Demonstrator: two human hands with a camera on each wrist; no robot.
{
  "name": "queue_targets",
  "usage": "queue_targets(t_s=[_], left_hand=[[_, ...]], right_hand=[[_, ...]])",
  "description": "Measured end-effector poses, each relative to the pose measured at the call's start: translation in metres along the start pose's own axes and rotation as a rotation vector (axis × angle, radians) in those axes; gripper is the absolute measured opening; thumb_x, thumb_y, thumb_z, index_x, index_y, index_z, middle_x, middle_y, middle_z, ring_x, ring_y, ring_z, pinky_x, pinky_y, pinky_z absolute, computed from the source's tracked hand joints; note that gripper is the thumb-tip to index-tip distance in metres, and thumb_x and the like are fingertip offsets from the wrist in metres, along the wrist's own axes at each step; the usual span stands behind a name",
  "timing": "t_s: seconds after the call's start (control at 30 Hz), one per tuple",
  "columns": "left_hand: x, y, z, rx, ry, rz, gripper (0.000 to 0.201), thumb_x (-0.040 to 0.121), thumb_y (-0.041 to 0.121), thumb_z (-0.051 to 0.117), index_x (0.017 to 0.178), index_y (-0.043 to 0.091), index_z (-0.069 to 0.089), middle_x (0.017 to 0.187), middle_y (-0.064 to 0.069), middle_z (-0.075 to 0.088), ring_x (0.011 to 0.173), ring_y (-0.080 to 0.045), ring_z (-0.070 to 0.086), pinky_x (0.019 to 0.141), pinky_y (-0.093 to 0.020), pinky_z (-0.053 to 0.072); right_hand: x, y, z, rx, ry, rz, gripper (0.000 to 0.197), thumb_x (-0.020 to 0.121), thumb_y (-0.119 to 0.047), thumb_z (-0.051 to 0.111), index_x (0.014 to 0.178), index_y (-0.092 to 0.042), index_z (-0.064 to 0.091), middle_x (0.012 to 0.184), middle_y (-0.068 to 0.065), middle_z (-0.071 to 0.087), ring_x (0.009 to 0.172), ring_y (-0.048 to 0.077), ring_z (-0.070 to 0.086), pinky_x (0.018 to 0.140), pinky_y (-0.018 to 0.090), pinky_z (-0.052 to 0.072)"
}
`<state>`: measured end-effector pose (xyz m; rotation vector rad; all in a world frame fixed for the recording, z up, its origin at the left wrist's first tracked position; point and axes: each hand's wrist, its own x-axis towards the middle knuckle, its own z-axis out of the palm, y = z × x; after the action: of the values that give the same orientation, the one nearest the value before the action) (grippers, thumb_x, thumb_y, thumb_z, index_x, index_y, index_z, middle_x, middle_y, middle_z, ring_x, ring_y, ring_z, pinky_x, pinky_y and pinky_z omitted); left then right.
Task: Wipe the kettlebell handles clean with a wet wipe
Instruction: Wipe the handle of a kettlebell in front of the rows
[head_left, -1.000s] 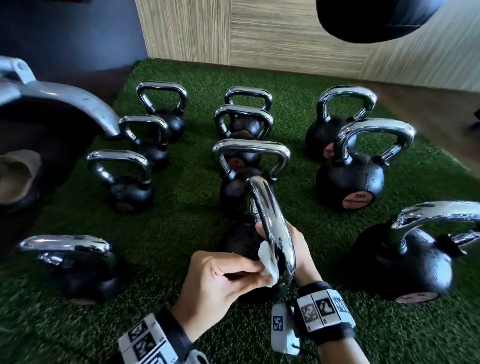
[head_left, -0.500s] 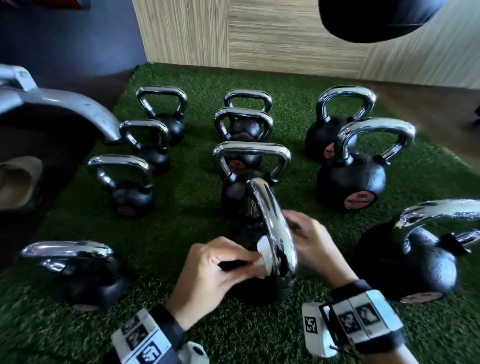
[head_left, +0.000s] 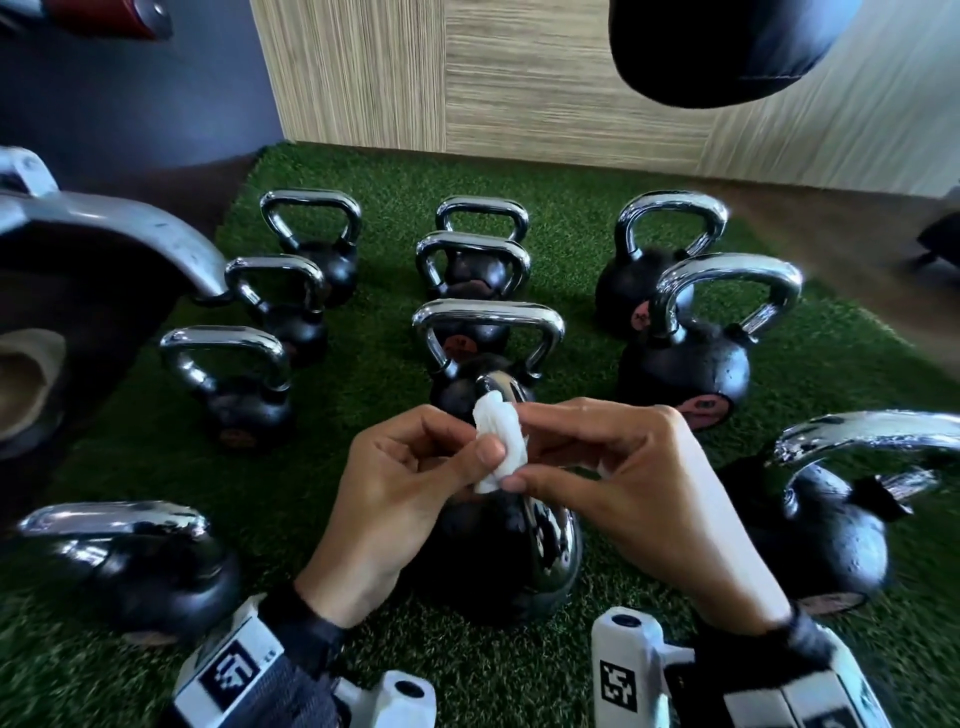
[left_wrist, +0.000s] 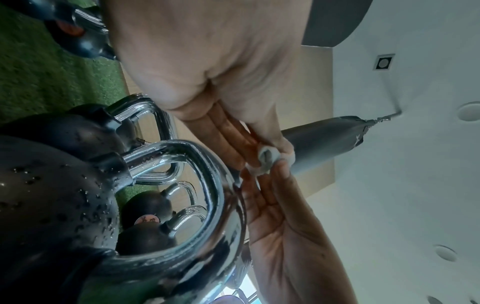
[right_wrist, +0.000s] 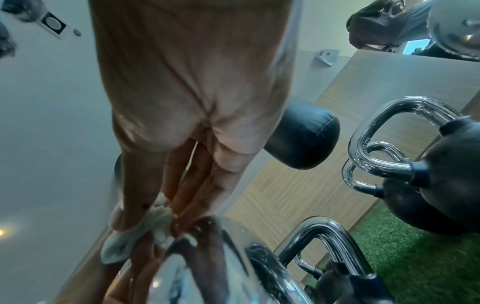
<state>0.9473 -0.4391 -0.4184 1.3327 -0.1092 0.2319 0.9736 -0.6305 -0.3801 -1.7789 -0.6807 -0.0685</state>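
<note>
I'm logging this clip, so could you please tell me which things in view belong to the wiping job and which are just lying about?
Part of the job:
- wet wipe, pinched between left hand and right hand
- nearest kettlebell, directly below the hands
- other kettlebells on the turf

Just lying about:
- punching bag overhead
- green turf
- wood-panelled wall

head above, wrists close below

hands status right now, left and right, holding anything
Left hand: pinches the wet wipe.
Right hand: also pinches the wet wipe, above the kettlebell handle.
</note>
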Motion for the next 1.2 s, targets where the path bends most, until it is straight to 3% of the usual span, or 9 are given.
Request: queue_targets(t_s=[0.2,0.33,0.43,0.5,0.63,0.77,0.87,0.97,1.2], left_hand=[[-0.001,0.001,-0.002,0.019,0.041,-0.084,0.052,0.086,0.062,0.062,0.090,0.014,0.083,0.086,-0.015,0.076,0.080,-0.022,0.073,0.079,-0.035,0.061],[-0.008,-0.024,-0.019,0.436,0.089,0.048,0.029,0.093,0.048,0.059,0.106,0.028,0.077,0.099,0.007,0.076,0.098,-0.006,0.070,0.087,-0.025,0.055],[-0.018,-0.056,-0.029,0.688,0.038,-0.129,0.069,0.079,0.064,0.059,0.142,0.037,0.055,0.143,0.024,0.055,0.130,0.009,0.049,0.110,-0.025,0.041],[-0.022,-0.069,-0.023,0.639,0.007,-0.311,0.095,0.069,0.077,0.059,0.154,0.038,0.039,0.153,0.021,0.044,0.134,0.010,0.042,0.114,-0.024,0.032],[-0.014,-0.093,-0.004,0.533,0.031,-0.374,0.073,0.062,0.071,0.078,0.127,0.070,0.045,0.136,0.017,0.063,0.122,0.002,0.061,0.107,-0.030,0.048],[0.001,-0.113,0.008,0.603,0.249,-0.419,0.103,0.048,0.067,0.083,0.141,0.037,0.050,0.137,0.009,0.060,0.124,-0.010,0.059,0.109,-0.040,0.049],[0.010,-0.115,0.015,0.663,0.292,-0.408,0.075,0.056,0.058,0.092,0.122,0.044,0.060,0.120,0.017,0.065,0.112,-0.008,0.063,0.099,-0.030,0.051],[0.012,-0.119,0.014,0.679,0.296,-0.419,0.075,0.057,0.058,0.093,0.124,0.047,0.061,0.119,0.018,0.065,0.108,-0.006,0.060,0.091,-0.023,0.046],[0.020,-0.133,0.001,0.706,0.252,-0.369,0.084,0.049,0.062,0.094,0.125,0.047,0.063,0.116,0.019,0.071,0.109,-0.006,0.067,0.100,-0.035,0.055]], right_hand=[[-0.002,-0.005,0.004,-0.016,0.109,-0.012,0.026,0.077,-0.011,0.088,0.101,-0.019,0.082,0.086,-0.004,0.080,0.077,0.011,0.077,0.071,0.029,0.062],[-0.001,0.006,-0.006,0.085,0.310,0.034,0.019,0.080,-0.010,0.085,0.097,-0.016,0.082,0.081,0.003,0.080,0.076,0.029,0.077,0.074,0.047,0.064],[-0.006,0.025,-0.018,0.132,0.412,0.091,0.021,0.080,-0.005,0.084,0.100,-0.013,0.081,0.083,0.011,0.079,0.078,0.043,0.073,0.080,0.055,0.060],[-0.011,0.034,-0.021,0.128,0.436,0.140,0.021,0.080,-0.006,0.084,0.099,-0.013,0.081,0.082,0.012,0.079,0.075,0.040,0.073,0.079,0.051,0.060],[-0.019,0.049,-0.019,0.110,0.408,0.215,0.021,0.078,-0.008,0.085,0.098,-0.015,0.081,0.078,0.010,0.078,0.067,0.024,0.073,0.075,0.047,0.060],[-0.024,0.060,-0.018,0.103,0.396,0.247,0.021,0.079,-0.007,0.085,0.098,-0.016,0.080,0.078,0.010,0.078,0.067,0.025,0.074,0.074,0.044,0.060],[-0.029,0.068,-0.020,0.105,0.401,0.269,0.021,0.080,-0.005,0.084,0.097,-0.016,0.080,0.079,0.010,0.078,0.068,0.028,0.074,0.075,0.045,0.060],[-0.032,0.076,-0.023,0.112,0.415,0.292,0.021,0.080,-0.006,0.084,0.098,-0.017,0.080,0.080,0.011,0.078,0.074,0.039,0.073,0.079,0.053,0.060],[-0.028,0.093,-0.020,0.159,0.459,0.344,0.022,0.078,-0.006,0.085,0.098,-0.013,0.079,0.079,0.011,0.078,0.068,0.025,0.074,0.077,0.044,0.061]])
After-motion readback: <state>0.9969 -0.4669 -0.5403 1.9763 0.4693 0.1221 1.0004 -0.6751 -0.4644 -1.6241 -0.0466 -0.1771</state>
